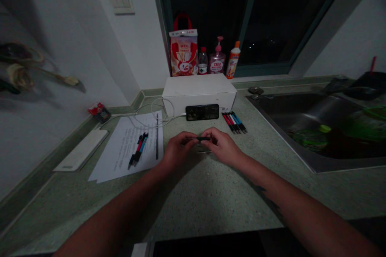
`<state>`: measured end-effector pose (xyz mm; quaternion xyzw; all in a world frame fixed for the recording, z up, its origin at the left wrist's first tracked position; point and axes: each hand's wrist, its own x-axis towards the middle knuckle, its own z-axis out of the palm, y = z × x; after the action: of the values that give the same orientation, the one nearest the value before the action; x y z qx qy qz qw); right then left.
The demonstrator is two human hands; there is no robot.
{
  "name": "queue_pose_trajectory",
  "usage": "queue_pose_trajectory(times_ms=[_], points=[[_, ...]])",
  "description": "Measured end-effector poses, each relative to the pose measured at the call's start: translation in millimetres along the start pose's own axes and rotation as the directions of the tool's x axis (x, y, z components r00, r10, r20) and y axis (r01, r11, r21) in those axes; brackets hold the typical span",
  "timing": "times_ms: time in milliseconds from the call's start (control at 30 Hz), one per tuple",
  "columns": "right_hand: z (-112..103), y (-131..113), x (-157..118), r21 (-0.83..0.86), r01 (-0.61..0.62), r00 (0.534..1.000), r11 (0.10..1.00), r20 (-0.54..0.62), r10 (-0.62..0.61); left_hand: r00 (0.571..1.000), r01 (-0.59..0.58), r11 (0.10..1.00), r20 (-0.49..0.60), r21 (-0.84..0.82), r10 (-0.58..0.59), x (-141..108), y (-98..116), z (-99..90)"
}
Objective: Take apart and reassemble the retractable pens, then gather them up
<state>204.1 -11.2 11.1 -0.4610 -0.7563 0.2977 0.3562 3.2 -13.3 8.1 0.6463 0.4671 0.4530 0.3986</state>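
My left hand [180, 146] and my right hand [221, 144] meet over the middle of the counter. Fingers of both hands are closed on a short black pen part [204, 138], held level between them; its ends are hidden by the fingertips. Just below it, a thin pale rod [204, 152] lies on the counter, too dim to name. To the right of my right hand, several pens [234, 123] with red, white and blue barrels lie side by side. Left of my left hand, a few more pens [138, 150] rest on printed sheets [120, 144].
A phone [202, 112] with a white cable [150, 122] leans against a white box [197, 88]. Bottles [217, 62] and a red bag [183, 54] stand behind. At right is a metal sink [283, 148]; at left, a flat white case [81, 150] and a small red packet [99, 112].
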Motion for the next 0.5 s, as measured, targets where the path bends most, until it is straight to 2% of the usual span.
queue_pose_trajectory(times_ms=[133, 300, 400, 500], points=[[-2.7, 0.4, 0.9, -0.003, 0.003, 0.999, 1.0, 0.038, -0.003, 1.0, -0.021, 1.0, 0.004, -0.008, 0.021, -0.5, -0.1, 0.0], [-2.8, 1.5, 1.1, -0.007, -0.019, 1.0, 1.0, -0.017, 0.019, 0.999, -0.013, 1.0, -0.032, 0.025, 0.014, 0.8, -3.2, 0.0], [-3.7, 0.7, 0.9, -0.028, 0.004, 1.0, 1.0, 0.016, -0.003, 1.0, 0.0, 0.999, -0.028, 0.036, 0.001, 1.5, -3.3, -0.5], [-4.8, -0.5, 1.0, -0.026, -0.027, 0.999, 0.999, 0.019, 0.027, 0.999, 0.012, 0.999, -0.037, 0.039, -0.011, 1.8, -2.8, -0.8]])
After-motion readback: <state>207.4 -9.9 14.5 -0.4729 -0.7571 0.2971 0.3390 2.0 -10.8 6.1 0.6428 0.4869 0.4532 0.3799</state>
